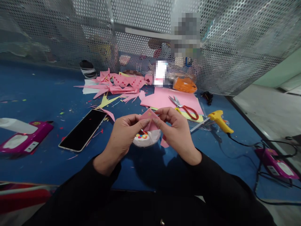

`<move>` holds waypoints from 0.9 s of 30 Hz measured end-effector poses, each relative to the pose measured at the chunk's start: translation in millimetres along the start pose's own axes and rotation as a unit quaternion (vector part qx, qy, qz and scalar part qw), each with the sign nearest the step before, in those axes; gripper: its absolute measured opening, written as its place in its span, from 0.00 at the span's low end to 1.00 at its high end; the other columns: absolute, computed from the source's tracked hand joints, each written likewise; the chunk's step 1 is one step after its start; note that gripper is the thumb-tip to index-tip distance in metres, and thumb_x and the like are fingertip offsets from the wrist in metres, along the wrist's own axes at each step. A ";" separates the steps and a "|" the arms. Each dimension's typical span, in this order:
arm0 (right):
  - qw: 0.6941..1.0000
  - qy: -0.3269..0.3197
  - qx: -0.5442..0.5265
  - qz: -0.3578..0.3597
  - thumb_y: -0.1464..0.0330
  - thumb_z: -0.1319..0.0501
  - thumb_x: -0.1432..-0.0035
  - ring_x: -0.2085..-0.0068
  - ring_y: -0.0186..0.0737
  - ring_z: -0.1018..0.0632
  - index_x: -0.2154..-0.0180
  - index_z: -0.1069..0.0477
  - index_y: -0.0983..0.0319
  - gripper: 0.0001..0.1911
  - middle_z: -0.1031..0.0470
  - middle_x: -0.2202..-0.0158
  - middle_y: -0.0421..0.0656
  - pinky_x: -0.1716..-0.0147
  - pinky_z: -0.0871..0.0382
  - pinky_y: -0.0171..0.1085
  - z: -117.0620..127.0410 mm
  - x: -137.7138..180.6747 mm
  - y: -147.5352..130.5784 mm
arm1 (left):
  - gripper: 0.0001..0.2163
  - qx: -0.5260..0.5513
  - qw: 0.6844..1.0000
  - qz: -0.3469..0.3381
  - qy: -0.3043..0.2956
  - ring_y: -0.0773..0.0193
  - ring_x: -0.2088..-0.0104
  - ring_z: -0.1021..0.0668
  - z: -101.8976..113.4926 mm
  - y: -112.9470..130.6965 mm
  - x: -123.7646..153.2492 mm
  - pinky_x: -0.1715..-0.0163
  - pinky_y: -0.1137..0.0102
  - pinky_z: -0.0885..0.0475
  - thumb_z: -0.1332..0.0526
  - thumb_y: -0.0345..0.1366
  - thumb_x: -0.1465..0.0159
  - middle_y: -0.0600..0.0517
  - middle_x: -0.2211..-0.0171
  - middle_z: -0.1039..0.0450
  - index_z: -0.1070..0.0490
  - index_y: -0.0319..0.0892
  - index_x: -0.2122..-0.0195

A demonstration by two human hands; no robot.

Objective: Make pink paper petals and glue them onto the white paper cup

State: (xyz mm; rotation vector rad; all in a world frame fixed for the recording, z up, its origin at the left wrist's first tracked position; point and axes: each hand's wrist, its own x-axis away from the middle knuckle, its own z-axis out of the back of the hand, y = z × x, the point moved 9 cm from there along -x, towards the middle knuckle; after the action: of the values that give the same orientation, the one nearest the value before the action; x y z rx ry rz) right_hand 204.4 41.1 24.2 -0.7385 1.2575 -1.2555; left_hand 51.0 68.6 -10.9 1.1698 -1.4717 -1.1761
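Between my left hand (124, 135) and my right hand (175, 130) is a small piece of folded pink paper (149, 118). Both thumbs press on its near side, and the fingers close behind it. Just below, partly covered by my hands, sits a white round dish or lid (150, 140) with small coloured bits in it. A narrow pink paper strip (165, 142) shows under my right hand. Red-handled scissors (184, 107) lie open on pink paper sheets (155, 96) beyond my right hand.
A yellow glue gun (221, 121) with a black cord lies right. Purple devices (277, 163) sit at the right and left (25, 138). A phone (83, 130) lies left of my hands. Pink paper scraps (124, 86) and an orange packet (185, 85) stand by the perforated metal screen (141, 47).
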 end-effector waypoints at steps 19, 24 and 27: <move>0.999 -0.035 0.006 0.000 0.67 0.37 0.43 0.71 0.34 0.26 0.61 0.28 0.60 0.06 0.26 0.72 0.37 0.70 0.34 0.37 -6.3 0.6 -0.9 | 0.13 0.005 1.000 -0.011 0.004 0.73 0.80 0.34 0.2 -0.9 -0.7 0.79 0.76 0.39 0.28 0.39 0.49 0.58 0.82 0.34 0.29 0.40 0.81; 0.999 -0.037 0.003 0.004 0.66 0.38 0.41 0.72 0.34 0.28 0.61 0.28 0.61 0.06 0.28 0.74 0.36 0.70 0.34 0.37 -3.0 -0.8 0.2 | 0.14 0.026 1.000 -0.005 -0.011 0.73 0.81 0.34 -1.8 -1.2 -1.0 0.79 0.76 0.38 0.27 0.42 0.48 0.58 0.82 0.33 0.28 0.41 0.81; 1.000 -0.029 -0.009 0.000 0.65 0.38 0.41 0.72 0.34 0.28 0.60 0.28 0.61 0.08 0.28 0.74 0.36 0.69 0.34 0.38 1.0 -2.9 1.8 | 0.15 0.044 0.999 -0.001 -0.014 0.71 0.80 0.32 -1.7 -2.1 -1.7 0.79 0.74 0.36 0.27 0.47 0.48 0.57 0.81 0.32 0.26 0.41 0.79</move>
State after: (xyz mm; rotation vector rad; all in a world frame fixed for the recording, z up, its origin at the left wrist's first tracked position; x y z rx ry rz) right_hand 206.2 44.1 23.5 -0.7832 1.2231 -1.2143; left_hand 53.2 69.8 -12.8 1.2189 -1.5564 -1.1430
